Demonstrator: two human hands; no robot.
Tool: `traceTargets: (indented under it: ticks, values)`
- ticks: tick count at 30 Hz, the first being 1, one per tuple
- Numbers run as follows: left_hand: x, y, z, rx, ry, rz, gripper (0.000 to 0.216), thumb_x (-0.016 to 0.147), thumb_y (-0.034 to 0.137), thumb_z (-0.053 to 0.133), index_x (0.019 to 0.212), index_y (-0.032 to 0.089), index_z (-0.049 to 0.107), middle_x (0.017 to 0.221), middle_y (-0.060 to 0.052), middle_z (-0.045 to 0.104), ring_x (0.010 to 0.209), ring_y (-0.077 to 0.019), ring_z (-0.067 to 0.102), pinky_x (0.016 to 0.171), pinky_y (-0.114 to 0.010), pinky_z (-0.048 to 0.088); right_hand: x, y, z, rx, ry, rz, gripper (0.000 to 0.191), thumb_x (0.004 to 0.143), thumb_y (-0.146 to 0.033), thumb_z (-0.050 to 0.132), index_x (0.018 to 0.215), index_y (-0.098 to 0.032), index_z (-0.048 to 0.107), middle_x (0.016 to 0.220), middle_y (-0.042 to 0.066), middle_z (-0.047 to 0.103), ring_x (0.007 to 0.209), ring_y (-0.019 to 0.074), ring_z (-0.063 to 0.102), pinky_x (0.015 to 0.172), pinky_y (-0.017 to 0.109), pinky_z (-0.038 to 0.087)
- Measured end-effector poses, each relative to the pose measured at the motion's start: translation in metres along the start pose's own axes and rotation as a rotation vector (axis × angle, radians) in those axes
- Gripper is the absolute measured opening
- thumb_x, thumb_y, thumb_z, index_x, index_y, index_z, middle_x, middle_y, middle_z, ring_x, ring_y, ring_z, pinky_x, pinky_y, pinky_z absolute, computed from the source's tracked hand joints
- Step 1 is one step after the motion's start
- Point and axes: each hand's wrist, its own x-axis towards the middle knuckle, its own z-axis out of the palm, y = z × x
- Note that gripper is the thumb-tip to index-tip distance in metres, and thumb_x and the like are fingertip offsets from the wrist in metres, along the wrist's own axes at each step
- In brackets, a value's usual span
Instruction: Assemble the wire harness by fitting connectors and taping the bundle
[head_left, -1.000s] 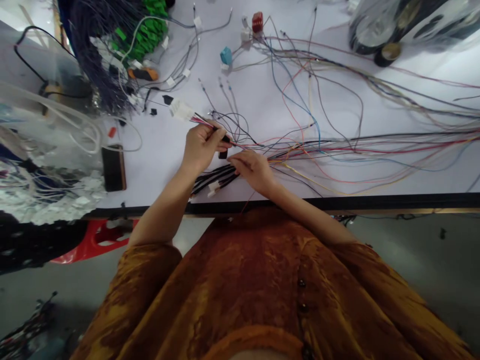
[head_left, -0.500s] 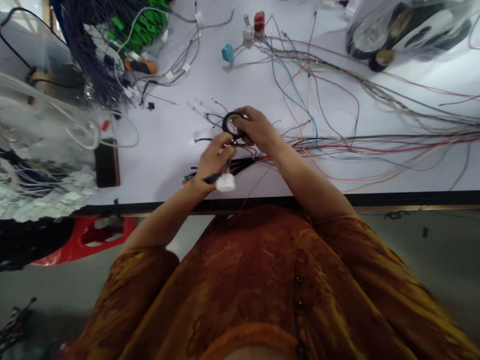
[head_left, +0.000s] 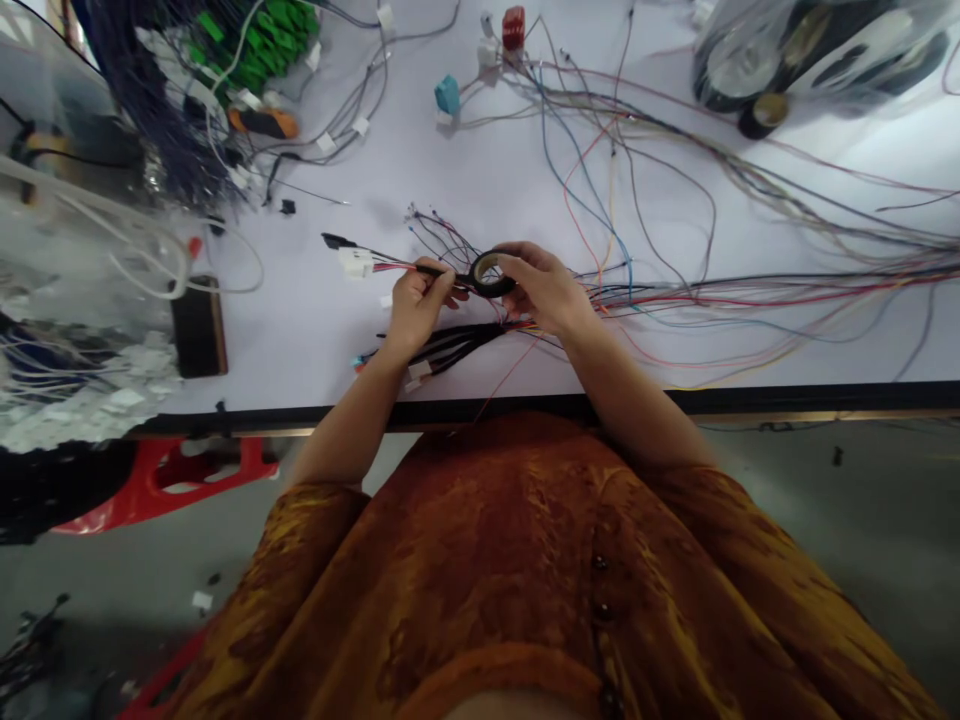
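Note:
My right hand point(head_left: 546, 285) grips a roll of black tape point(head_left: 491, 275), thumb laid across its ring. Just left of it, my left hand point(head_left: 417, 306) pinches a thin bundle of wires point(head_left: 397, 266). White connectors point(head_left: 355, 262) and a black one point(head_left: 339, 241) stick out from the bundle's left end. The tape roll touches or nearly touches the wires between both hands. Black-sleeved branches point(head_left: 465, 343) of a harness lie below, with a white connector point(head_left: 420, 371) among them. Loose wire ends with small terminals point(head_left: 439, 225) fan out above my hands.
Long coloured wires point(head_left: 780, 285) run to the right. Blue point(head_left: 448, 94) and red point(head_left: 514, 28) connectors lie at the back. A phone point(head_left: 199, 328), an orange-handled tool point(head_left: 264, 122) and heaped white connectors point(head_left: 97, 400) are at left. A plastic bag of rolls point(head_left: 817, 60) stands back right.
My left hand has turned, so the connectors that hung toward the table's front edge now point left. The tape roll has shifted slightly right and toward me with my right hand.

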Motion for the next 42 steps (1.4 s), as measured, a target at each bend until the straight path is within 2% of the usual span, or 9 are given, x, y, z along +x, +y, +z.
traceTargets:
  ticks: [10,15,20,22,24,26,30,36,42]
  values:
    - [0.019,0.038,-0.023,0.305,-0.103,0.054,0.027,0.085,0.036,0.074,0.067,0.017,0.066,0.052,0.001,0.059,0.038,-0.0073,0.050,0.034,-0.018,0.034,-0.049,0.019,0.041,-0.282,0.001,-0.180,0.035,0.094,-0.030,0.057,0.128,-0.025,0.051,0.078,-0.004,0.062,0.049,0.0071,0.057,0.045,0.018,0.049]
    - [0.032,0.047,-0.026,0.422,-0.122,0.056,0.026,0.079,0.028,0.077,0.060,0.018,0.064,0.043,0.003,0.047,0.045,-0.0124,0.057,0.040,-0.020,0.042,-0.046,0.040,0.064,-0.301,0.023,-0.190,0.045,0.094,-0.032,0.056,0.138,-0.025,0.045,0.094,0.003,0.068,0.059,0.0112,0.064,0.053,0.023,0.054]
    - [0.034,0.044,-0.017,0.327,-0.109,0.024,0.016,0.077,0.017,0.078,0.068,0.015,0.065,0.053,0.000,0.055,0.060,-0.0191,0.068,0.053,-0.027,0.057,-0.039,0.047,0.077,-0.200,-0.080,-0.112,0.055,0.098,-0.031,0.051,0.150,-0.028,0.034,0.115,0.009,0.069,0.067,0.0117,0.068,0.049,0.022,0.054]
    - [0.029,0.044,-0.013,0.231,-0.133,0.014,0.013,0.079,0.018,0.078,0.074,0.015,0.066,0.058,0.000,0.058,0.060,-0.0183,0.069,0.053,-0.026,0.058,-0.040,0.042,0.070,-0.264,-0.165,-0.102,0.045,0.096,-0.030,0.054,0.140,-0.023,0.049,0.103,0.006,0.071,0.068,0.0115,0.067,0.051,0.021,0.055]
    - [0.021,0.044,-0.010,0.165,-0.132,0.013,0.013,0.085,0.022,0.075,0.078,0.015,0.066,0.062,0.000,0.061,0.060,-0.0162,0.069,0.053,-0.024,0.057,-0.044,0.031,0.056,-0.332,-0.235,-0.125,0.021,0.094,-0.030,0.058,0.108,-0.018,0.066,0.083,0.002,0.069,0.063,0.0098,0.063,0.053,0.020,0.053]
    - [0.010,0.044,-0.009,0.146,-0.105,0.030,0.015,0.089,0.027,0.071,0.081,0.016,0.066,0.067,-0.001,0.065,0.061,-0.0151,0.070,0.056,-0.024,0.058,-0.044,0.015,0.042,-0.348,-0.185,-0.208,0.021,0.094,-0.033,0.059,0.084,-0.017,0.066,0.071,0.000,0.065,0.057,0.0072,0.058,0.052,0.018,0.048]
    - [-0.012,0.040,-0.010,0.225,-0.044,0.151,0.014,0.092,0.032,0.068,0.087,0.019,0.068,0.082,-0.003,0.071,0.074,-0.0163,0.073,0.072,-0.028,0.061,-0.025,-0.011,0.027,-0.379,-0.015,-0.332,0.023,0.099,-0.034,0.052,0.096,-0.017,0.067,0.069,-0.002,0.061,0.051,0.0058,0.053,0.050,0.018,0.043]
    - [-0.033,0.008,0.002,0.514,0.117,0.534,0.018,0.101,0.033,0.054,0.099,0.024,0.069,0.100,-0.009,0.074,0.096,-0.0217,0.071,0.090,-0.040,0.056,0.015,-0.012,0.029,-0.570,-0.121,-0.290,0.032,0.098,-0.039,0.056,0.079,-0.015,0.066,0.057,-0.001,0.055,0.051,0.0094,0.053,0.050,0.022,0.042]
    - [-0.031,-0.030,0.010,0.544,0.130,0.645,0.015,0.097,0.026,0.055,0.098,0.027,0.070,0.110,-0.008,0.075,0.102,-0.0231,0.072,0.089,-0.040,0.056,0.037,-0.026,0.034,-0.820,-0.147,-0.282,0.032,0.091,-0.039,0.067,0.070,-0.015,0.061,0.058,0.004,0.058,0.072,0.0180,0.064,0.062,0.026,0.048]
